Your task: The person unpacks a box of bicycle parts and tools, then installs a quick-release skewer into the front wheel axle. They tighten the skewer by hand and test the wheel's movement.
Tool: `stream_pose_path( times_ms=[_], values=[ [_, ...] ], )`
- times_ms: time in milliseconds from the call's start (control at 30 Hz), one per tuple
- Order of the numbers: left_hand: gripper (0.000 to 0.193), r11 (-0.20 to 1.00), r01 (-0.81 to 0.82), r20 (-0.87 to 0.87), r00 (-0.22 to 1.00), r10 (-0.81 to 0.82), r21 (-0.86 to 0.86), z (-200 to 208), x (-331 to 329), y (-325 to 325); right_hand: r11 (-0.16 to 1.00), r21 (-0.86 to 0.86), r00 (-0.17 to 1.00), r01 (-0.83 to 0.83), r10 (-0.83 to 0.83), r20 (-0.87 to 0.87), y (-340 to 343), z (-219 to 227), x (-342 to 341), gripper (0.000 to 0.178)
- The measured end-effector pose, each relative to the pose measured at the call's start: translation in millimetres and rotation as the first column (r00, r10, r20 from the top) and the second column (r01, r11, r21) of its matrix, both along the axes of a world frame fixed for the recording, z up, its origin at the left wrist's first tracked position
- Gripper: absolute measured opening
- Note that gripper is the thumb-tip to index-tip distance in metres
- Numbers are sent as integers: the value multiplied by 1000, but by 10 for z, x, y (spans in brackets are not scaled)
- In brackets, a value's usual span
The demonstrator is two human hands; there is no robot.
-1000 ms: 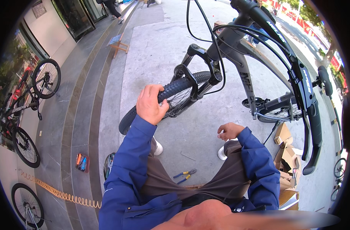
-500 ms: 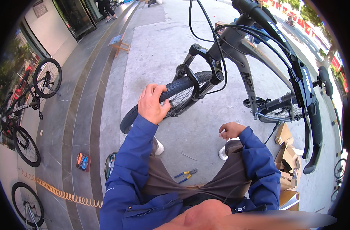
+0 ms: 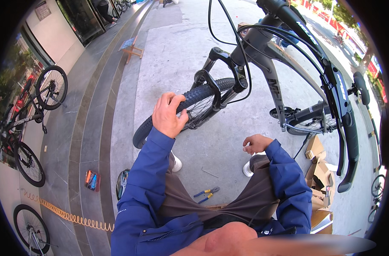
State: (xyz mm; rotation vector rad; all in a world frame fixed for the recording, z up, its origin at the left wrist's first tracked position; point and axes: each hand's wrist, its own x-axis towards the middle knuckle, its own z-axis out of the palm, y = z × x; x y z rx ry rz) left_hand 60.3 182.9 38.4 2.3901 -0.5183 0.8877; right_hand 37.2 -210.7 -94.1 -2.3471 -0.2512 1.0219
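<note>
My left hand is closed over the tread of a black knobby front tire, thumb on one side and fingers on the other. The wheel sits in the black suspension fork of a dark grey bicycle, its front turned toward my left. Over my right knee hangs my right hand, loosely curled, with a gap between finger and thumb and nothing visible in it. Blue-and-yellow pliers lie on the ground between my feet, and a thin bent metal rod lies just beyond them.
Opened cardboard boxes lie right of my leg. The handlebar reaches close on the right. Left are a small tool box, a coiled orange hose, stone steps and parked bicycles. A folding stool stands farther off.
My hands and the bicycle stay nearly as they were. The view has shifted very slightly, and a person by the far doorway has moved left.
</note>
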Motion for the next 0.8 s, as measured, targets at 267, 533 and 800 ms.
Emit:
stream_pose_path(
  times_ms=[267,533,800],
  values=[
    [38,1000,18,-10,1000,-18,-6,15,0,14,1000,-2,1000,1,-1,-9,17,17,-1,43],
    [38,1000,29,-24,999,-29,-7,33,-3,28,1000,3,1000,13,-13,-16,9,8,4,45],
    [37,999,39,-17,999,-40,-11,48,-8,24,1000,12,1000,16,-16,-23,-7,-14,12,45]
  ],
)
